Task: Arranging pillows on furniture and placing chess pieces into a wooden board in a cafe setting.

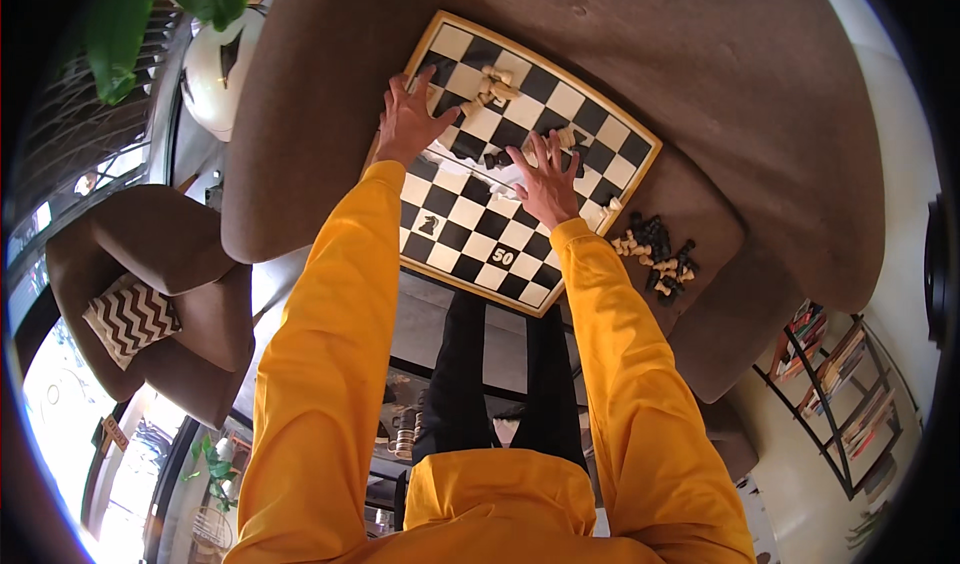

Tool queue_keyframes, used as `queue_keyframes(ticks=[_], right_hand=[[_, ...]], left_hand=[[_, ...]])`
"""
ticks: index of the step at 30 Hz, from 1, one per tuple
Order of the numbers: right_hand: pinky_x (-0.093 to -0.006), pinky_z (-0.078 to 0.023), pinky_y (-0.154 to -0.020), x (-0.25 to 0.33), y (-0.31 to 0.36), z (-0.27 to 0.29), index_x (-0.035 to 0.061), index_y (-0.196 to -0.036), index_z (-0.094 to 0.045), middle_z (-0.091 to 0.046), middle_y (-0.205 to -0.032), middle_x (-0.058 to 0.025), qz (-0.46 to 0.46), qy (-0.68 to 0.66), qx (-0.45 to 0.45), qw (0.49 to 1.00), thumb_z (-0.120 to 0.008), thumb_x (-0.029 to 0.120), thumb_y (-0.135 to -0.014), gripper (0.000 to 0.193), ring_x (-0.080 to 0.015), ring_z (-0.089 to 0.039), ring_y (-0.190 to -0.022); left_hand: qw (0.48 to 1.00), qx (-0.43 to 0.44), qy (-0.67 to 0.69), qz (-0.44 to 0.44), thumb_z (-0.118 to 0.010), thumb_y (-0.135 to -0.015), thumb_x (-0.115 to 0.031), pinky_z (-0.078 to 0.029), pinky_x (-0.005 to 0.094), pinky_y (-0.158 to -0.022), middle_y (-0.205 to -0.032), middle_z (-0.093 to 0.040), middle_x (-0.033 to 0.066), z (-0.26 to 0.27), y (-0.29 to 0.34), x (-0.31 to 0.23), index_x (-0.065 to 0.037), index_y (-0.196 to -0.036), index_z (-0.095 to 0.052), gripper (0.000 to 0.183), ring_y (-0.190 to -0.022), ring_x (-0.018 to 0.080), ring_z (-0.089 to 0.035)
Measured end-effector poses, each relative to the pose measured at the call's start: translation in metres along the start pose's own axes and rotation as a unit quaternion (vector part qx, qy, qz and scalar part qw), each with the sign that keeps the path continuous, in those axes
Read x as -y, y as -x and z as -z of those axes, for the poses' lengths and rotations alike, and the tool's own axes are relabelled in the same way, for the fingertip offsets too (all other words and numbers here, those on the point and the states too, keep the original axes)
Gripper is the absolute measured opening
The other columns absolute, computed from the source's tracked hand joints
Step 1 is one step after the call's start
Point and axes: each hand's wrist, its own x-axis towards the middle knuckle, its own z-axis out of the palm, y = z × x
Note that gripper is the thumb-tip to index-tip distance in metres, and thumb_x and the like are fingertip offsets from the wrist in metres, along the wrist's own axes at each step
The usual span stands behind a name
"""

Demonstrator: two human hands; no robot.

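A black-and-white chessboard (440, 252) with a light wooden rim lies on a brown sofa. Over its left side my left hand (408, 122) is spread, thumb near a few cream chess pieces (494, 86) lying there. My right hand (550, 186) reaches over the middle right of the board with its fingers apart. Black chess pieces (497, 159) and some cream ones lie around those fingertips; whether the fingers touch them I cannot tell. A pale, ragged patch crosses the board's centre between my hands. By the right rim sits another cream piece (612, 205).
A pile of mixed black and cream chess pieces (657, 252) rests on the sofa seat (690, 199) right of the board. The sofa back (640, 44) rises beyond it. At left stand an armchair (160, 274) and a zigzag cushion (134, 320); at right, a bookshelf (840, 384).
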Motion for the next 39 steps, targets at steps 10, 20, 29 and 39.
queue_keyframes(ticks=[10, 20, 29, 39], right_hand=[[-0.0545, -0.022, -0.108, -0.05, 0.033, -0.035, 0.0176, -0.11, -0.057, -0.033, -0.142, -0.0081, -0.032, -0.041, -0.079, 0.996, -0.063, 0.021, -0.081, 0.029, -0.0314, -0.02, -0.138], [-0.0473, -0.026, -0.108, -0.122, 0.099, -0.055, 0.0163, -0.104, -0.06, -0.043, -0.129, -0.0046, -0.031, -0.077, -0.119, 0.989, -0.062, 0.004, -0.075, 0.031, -0.0275, -0.032, -0.131], [-0.0486, -0.03, -0.104, -0.16, 0.148, -0.067, 0.0134, -0.106, -0.057, -0.041, -0.132, -0.0078, -0.08, -0.137, -0.209, 0.965, -0.061, 0.0, -0.075, 0.033, -0.0328, -0.032, -0.129], [-0.0463, -0.035, -0.098, -0.137, 0.157, -0.064, 0.0194, -0.137, -0.035, -0.033, -0.134, -0.0164, -0.144, -0.286, -0.214, 0.923, -0.07, 0.017, -0.077, 0.07, -0.0361, -0.037, -0.121]], left_hand=[[0.991, -0.042, -0.108, -0.069, -0.067, -0.079, -0.026, -0.033, 0.0498, -0.094, -0.135, -0.028, 0.0186, -0.069, 0.001, -0.031, -0.028, -0.143, -0.027, 0.075, -0.123, 0.0355, -0.032], [0.988, -0.045, -0.024, -0.149, -0.057, -0.082, -0.01, -0.044, 0.0439, -0.088, -0.119, -0.041, 0.0187, -0.126, 0.02, -0.074, -0.025, -0.135, -0.04, 0.057, -0.109, 0.0351, -0.045], [0.963, 0.019, 0.221, -0.151, -0.063, -0.079, -0.011, -0.05, 0.0391, -0.077, -0.104, -0.053, 0.0162, -0.192, 0.068, -0.169, -0.007, -0.11, -0.059, 0.031, -0.09, 0.0344, -0.058], [0.919, 0.126, 0.338, -0.161, -0.054, -0.082, 0.002, -0.055, 0.0309, -0.073, -0.096, -0.058, 0.0148, -0.234, 0.09, -0.203, -0.009, -0.121, -0.053, 0.041, -0.084, 0.0257, -0.062]])
